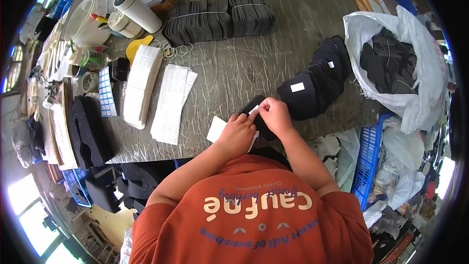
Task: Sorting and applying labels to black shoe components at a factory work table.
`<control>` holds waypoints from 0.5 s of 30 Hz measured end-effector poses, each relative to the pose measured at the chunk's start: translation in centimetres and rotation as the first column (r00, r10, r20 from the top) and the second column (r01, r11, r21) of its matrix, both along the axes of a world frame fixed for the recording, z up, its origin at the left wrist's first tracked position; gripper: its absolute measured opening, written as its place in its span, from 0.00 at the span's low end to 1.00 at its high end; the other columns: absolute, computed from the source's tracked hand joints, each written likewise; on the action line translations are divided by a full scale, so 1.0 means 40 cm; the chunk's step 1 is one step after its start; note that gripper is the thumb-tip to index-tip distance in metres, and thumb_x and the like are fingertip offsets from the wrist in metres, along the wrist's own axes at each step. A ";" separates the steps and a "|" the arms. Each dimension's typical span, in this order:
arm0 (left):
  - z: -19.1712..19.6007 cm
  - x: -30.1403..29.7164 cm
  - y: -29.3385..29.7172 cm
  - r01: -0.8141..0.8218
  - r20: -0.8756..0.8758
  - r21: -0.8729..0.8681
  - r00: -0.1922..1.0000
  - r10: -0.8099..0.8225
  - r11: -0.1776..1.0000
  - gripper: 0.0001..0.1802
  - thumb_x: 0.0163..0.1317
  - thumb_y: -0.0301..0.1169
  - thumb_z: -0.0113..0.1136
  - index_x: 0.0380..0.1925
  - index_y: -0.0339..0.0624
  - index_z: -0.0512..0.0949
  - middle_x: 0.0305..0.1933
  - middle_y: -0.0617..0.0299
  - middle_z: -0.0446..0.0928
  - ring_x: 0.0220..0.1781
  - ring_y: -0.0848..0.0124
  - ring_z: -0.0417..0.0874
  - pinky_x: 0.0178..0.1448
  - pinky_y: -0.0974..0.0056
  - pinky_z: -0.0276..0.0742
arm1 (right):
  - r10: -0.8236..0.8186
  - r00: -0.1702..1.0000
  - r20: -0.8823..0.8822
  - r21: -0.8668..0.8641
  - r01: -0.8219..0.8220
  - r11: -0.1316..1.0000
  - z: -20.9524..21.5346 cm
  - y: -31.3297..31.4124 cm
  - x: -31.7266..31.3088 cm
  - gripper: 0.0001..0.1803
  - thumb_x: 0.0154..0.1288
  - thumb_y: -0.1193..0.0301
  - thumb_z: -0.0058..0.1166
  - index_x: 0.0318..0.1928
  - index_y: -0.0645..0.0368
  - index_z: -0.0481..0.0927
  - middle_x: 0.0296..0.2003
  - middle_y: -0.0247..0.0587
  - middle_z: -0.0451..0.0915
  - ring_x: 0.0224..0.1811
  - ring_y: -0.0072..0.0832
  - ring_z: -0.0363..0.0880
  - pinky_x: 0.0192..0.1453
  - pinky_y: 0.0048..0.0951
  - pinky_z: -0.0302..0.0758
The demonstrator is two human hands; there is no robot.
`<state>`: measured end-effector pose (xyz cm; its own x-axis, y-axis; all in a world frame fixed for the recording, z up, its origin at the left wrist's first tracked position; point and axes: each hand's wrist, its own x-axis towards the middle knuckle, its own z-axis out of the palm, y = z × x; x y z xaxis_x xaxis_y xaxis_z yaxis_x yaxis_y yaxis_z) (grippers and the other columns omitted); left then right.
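Observation:
Near the front edge of the table, my hands are together over a black pad (264, 128). A small white label (254, 109) lies at its far end. My right hand (274, 116) pinches the label's edge between thumb and finger. My left hand (236, 135) is closed around a white label sheet (216, 129), which sticks out on both sides of it. Its fingertips reach the pad beside the label. Just right of my hands, a leaning row of black pads (312, 99) carries a white label on some pieces.
Left of my hands are loose printed label sheets (171, 102) and a thick label stack (141, 85). Tied bundles of dark pads (220, 19) lie farther back. A white sack (361, 24) of dark pieces stands right, above a blue crate (367, 161). A white tumbler (138, 11) stands far left.

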<state>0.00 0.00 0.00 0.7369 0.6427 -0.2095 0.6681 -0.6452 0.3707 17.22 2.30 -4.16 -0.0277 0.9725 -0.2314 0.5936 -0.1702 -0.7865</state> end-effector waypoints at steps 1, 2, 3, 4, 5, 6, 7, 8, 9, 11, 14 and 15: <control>-0.001 0.002 0.000 -0.012 0.015 0.003 1.000 0.012 1.000 0.09 0.54 0.31 0.54 0.31 0.40 0.80 0.66 0.54 0.66 0.48 0.65 0.72 0.57 0.60 0.65 | -0.012 1.000 0.017 0.040 0.011 0.999 -0.004 -0.002 -0.001 0.09 0.53 0.75 0.59 0.36 0.61 0.77 0.24 0.49 0.81 0.27 0.44 0.81 0.33 0.38 0.76; -0.002 0.003 0.000 -0.025 0.030 0.006 0.999 0.025 1.000 0.08 0.53 0.31 0.54 0.30 0.41 0.80 0.66 0.54 0.66 0.47 0.65 0.72 0.56 0.60 0.66 | -0.024 0.999 0.033 0.081 0.022 0.997 -0.007 -0.003 -0.002 0.09 0.53 0.75 0.58 0.36 0.61 0.77 0.24 0.49 0.81 0.26 0.44 0.81 0.31 0.38 0.76; 0.000 0.003 0.002 -0.026 0.029 0.007 0.999 0.025 1.000 0.08 0.53 0.31 0.54 0.30 0.41 0.80 0.66 0.54 0.66 0.47 0.65 0.72 0.56 0.60 0.66 | -0.024 0.999 0.032 0.081 0.021 0.996 0.002 0.000 -0.008 0.09 0.53 0.75 0.58 0.36 0.61 0.77 0.24 0.49 0.81 0.26 0.44 0.81 0.31 0.38 0.76; 0.003 0.002 0.004 -0.027 0.029 0.005 0.999 0.027 1.000 0.08 0.53 0.30 0.54 0.30 0.41 0.80 0.66 0.54 0.66 0.47 0.65 0.72 0.56 0.60 0.67 | -0.069 0.997 0.041 0.037 0.067 0.997 0.017 0.004 -0.014 0.10 0.52 0.76 0.60 0.36 0.61 0.77 0.24 0.48 0.80 0.28 0.45 0.80 0.33 0.38 0.76; 0.004 0.002 0.006 -0.028 0.028 0.003 0.999 0.028 1.000 0.08 0.52 0.30 0.54 0.30 0.41 0.80 0.66 0.54 0.66 0.47 0.65 0.72 0.55 0.61 0.67 | -0.112 0.992 0.052 -0.006 0.113 0.994 0.025 0.007 -0.018 0.10 0.51 0.76 0.61 0.36 0.61 0.76 0.24 0.47 0.79 0.31 0.45 0.80 0.35 0.38 0.76; 0.003 0.004 0.007 -0.029 0.028 0.004 0.999 0.028 1.000 0.08 0.52 0.30 0.54 0.30 0.41 0.80 0.66 0.54 0.66 0.47 0.65 0.72 0.55 0.61 0.67 | -0.112 0.992 0.052 -0.005 0.113 0.994 0.025 0.007 -0.019 0.10 0.51 0.76 0.61 0.36 0.61 0.76 0.24 0.47 0.79 0.31 0.45 0.80 0.35 0.38 0.76; 0.002 0.006 0.009 -0.035 0.036 0.009 0.999 0.034 0.999 0.08 0.53 0.29 0.53 0.30 0.41 0.80 0.65 0.54 0.66 0.47 0.65 0.72 0.54 0.61 0.68 | -0.123 0.986 0.116 0.120 0.109 0.987 0.023 0.007 -0.021 0.11 0.50 0.76 0.62 0.35 0.61 0.76 0.25 0.46 0.78 0.33 0.45 0.79 0.37 0.38 0.76; 0.001 0.006 0.011 -0.041 0.044 0.015 0.998 0.041 0.999 0.08 0.53 0.29 0.53 0.30 0.41 0.80 0.65 0.54 0.66 0.47 0.65 0.72 0.53 0.61 0.68 | -0.142 0.974 0.178 0.242 0.096 0.965 0.020 0.007 -0.022 0.12 0.49 0.77 0.63 0.35 0.61 0.76 0.25 0.45 0.77 0.36 0.45 0.78 0.39 0.39 0.75; 0.003 0.007 0.013 -0.042 0.045 0.015 0.998 0.041 0.999 0.08 0.53 0.29 0.53 0.30 0.41 0.80 0.65 0.54 0.66 0.47 0.65 0.72 0.53 0.61 0.68 | -0.141 0.974 0.179 0.242 0.095 0.965 0.015 0.007 -0.018 0.12 0.49 0.77 0.63 0.35 0.61 0.76 0.25 0.45 0.77 0.36 0.45 0.78 0.39 0.39 0.75; 0.009 0.007 0.016 -0.039 0.039 -0.044 0.998 0.041 0.998 0.08 0.53 0.28 0.53 0.30 0.40 0.80 0.66 0.54 0.65 0.49 0.64 0.72 0.55 0.59 0.68 | -0.105 0.977 0.187 0.256 0.055 0.965 0.006 0.007 -0.005 0.12 0.49 0.77 0.64 0.34 0.60 0.75 0.26 0.43 0.76 0.40 0.46 0.75 0.43 0.39 0.74; 0.005 -0.019 0.007 -0.059 0.128 -0.123 0.989 0.075 0.991 0.07 0.53 0.26 0.53 0.30 0.38 0.79 0.69 0.55 0.63 0.59 0.60 0.69 0.62 0.56 0.65 | -0.015 0.966 0.257 0.336 -0.075 0.939 0.011 0.014 0.010 0.10 0.52 0.78 0.61 0.32 0.61 0.72 0.25 0.48 0.76 0.36 0.50 0.76 0.39 0.42 0.74; -0.004 -0.032 -0.006 -0.057 0.128 -0.122 0.989 0.073 0.991 0.07 0.53 0.26 0.53 0.30 0.38 0.79 0.69 0.55 0.63 0.59 0.60 0.69 0.62 0.56 0.65 | -0.016 0.966 0.257 0.337 -0.073 0.939 0.021 0.018 0.014 0.10 0.52 0.78 0.61 0.32 0.61 0.72 0.25 0.48 0.76 0.36 0.50 0.76 0.39 0.42 0.74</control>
